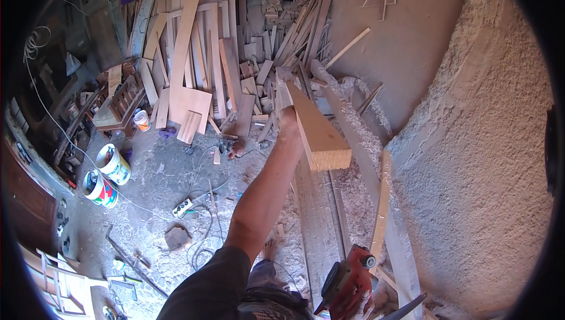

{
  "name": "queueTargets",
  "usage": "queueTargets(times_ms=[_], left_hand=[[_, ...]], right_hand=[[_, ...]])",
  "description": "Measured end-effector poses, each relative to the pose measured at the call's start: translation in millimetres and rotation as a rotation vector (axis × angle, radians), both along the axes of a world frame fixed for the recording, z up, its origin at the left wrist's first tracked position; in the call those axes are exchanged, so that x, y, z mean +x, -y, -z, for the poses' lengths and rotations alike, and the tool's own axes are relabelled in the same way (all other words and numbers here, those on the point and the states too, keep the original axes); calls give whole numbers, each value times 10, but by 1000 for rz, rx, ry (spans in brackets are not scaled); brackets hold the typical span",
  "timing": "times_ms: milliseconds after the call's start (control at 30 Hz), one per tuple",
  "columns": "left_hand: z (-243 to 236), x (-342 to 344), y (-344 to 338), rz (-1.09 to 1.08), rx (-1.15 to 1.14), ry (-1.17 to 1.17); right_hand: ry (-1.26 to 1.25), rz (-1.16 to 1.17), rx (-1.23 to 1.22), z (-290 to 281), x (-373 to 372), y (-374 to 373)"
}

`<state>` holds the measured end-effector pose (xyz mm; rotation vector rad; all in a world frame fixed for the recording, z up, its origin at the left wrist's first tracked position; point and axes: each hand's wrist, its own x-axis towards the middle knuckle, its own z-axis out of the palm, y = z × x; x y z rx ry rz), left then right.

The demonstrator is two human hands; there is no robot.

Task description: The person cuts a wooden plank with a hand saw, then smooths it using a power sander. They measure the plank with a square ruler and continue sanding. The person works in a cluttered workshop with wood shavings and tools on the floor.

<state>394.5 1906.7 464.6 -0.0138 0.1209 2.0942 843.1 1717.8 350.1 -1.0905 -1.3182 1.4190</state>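
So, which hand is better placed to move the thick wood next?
Left, I think: the left hand is at the left edge of the thick wood, while the right hand is not in view.

Two round white plastic buckets (116, 172) stand left of the long tan wooden beam (319, 129); nearer than it is a red power tool (353, 285).

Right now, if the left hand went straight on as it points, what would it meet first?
Past the wooden beam it grips, the left hand would likely meet leaning wood strips; depth is unclear.
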Motion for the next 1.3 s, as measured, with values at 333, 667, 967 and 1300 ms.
queueTargets(times_ms=[333,667,967,1300], left_hand=[[249,-295,101,107,143,-166],[326,145,146,126,-280,-479],[3129,1202,310,-1,-1269,-1308],[4036,1382,66,-176,-1346,-1405]], right_hand=[[3,23,4,10,123,33],[11,69,32,-63,409,181],[258,-70,-194,146,716,443],[570,-368,-144,935,427,231]])
